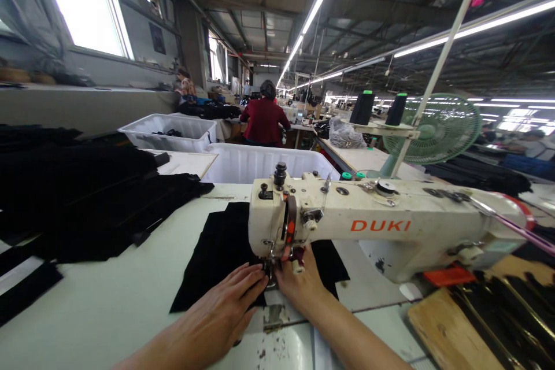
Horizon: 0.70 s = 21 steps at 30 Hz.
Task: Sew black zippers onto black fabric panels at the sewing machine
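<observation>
A cream sewing machine [381,222] marked DUKI stands on the pale table [108,300]. A piece of black fabric [217,251] lies under its needle. My left hand [225,306] rests flat on the fabric, fingers stretched toward the presser foot. My right hand [299,280] is right at the needle area, fingers curled and pinching at the fabric edge under the machine head; what the fingertips grip is partly hidden.
A heap of black fabric pieces [87,202] covers the table's left. White plastic bins [260,165] stand behind the machine. Thread cones [362,108] and a green fan [437,127] sit at right. A wooden board [451,332] lies at lower right. A person in red [264,121] sits ahead.
</observation>
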### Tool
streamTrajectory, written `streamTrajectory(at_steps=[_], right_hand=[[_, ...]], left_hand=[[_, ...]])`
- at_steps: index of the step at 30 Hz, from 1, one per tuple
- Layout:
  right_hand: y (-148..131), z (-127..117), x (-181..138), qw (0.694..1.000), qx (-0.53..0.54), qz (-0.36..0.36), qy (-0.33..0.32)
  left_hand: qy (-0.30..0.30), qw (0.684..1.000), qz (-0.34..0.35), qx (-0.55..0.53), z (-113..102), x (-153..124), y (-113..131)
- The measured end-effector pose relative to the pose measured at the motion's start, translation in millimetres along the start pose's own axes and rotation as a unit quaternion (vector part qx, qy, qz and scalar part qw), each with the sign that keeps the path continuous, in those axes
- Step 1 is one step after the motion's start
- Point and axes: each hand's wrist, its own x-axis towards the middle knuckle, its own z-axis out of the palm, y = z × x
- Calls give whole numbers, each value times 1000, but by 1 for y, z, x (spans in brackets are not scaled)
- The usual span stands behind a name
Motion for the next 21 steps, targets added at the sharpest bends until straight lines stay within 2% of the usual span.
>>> streamTrajectory(at_steps=[3, 9, 12, 17, 21], right_hand=[[4, -5, 5, 1000, 13, -15, -7], [6, -42, -18, 996, 72, -59, 6], [6, -37, -24, 992, 97, -86, 9], [4, -20, -20, 992, 93, -90, 7], [2, -19, -18, 992, 90, -91, 5]], left_hand=[[-3, 1000, -18, -6, -1, -1, 0], [21, 999, -24, -35, 0, -2, 1], [40, 995, -54, -76, 2, -5, -1], [-6, 984, -112, -138, 5, -13, -9], [-7, 967, -147, -206, 5, -13, -13]])
